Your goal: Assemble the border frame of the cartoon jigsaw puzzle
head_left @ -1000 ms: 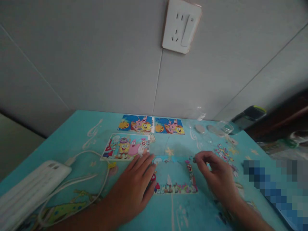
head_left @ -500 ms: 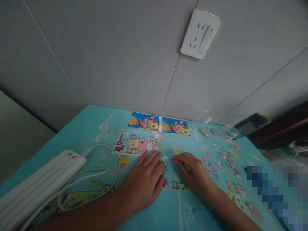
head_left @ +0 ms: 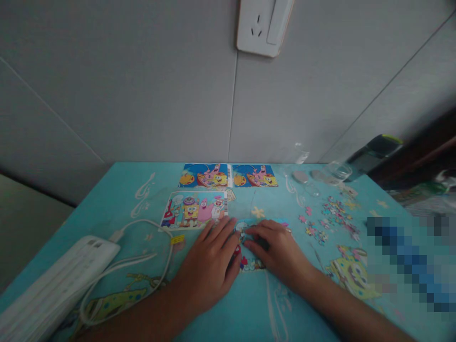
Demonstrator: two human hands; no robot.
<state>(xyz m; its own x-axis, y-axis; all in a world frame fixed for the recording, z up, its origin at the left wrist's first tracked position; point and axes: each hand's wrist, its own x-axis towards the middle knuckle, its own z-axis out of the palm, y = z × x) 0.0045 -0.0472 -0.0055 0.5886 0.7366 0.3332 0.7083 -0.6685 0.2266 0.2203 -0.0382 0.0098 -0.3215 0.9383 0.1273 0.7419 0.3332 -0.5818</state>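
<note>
A partly assembled jigsaw puzzle with cartoon figures lies on the table between and beneath both hands. My left hand rests palm down over its left side, fingers stretched out. Curled over the middle of the puzzle, my right hand has thumb and fingertips drawn together at a small puzzle piece, partly hidden by the fingers. Much of the puzzle's picture is covered by the hands. Just behind lies a matching picture card with several cartoon characters.
Loose puzzle pieces lie in a heap to the right. Two blue picture cards lie near the wall. Clear plastic containers and a dark bottle stand at back right. A white power strip and white cable occupy the left.
My right hand has moved left and down over the puzzle, its fingertips closer to my left hand. My left hand stays put on the puzzle. The camera view has shifted.
</note>
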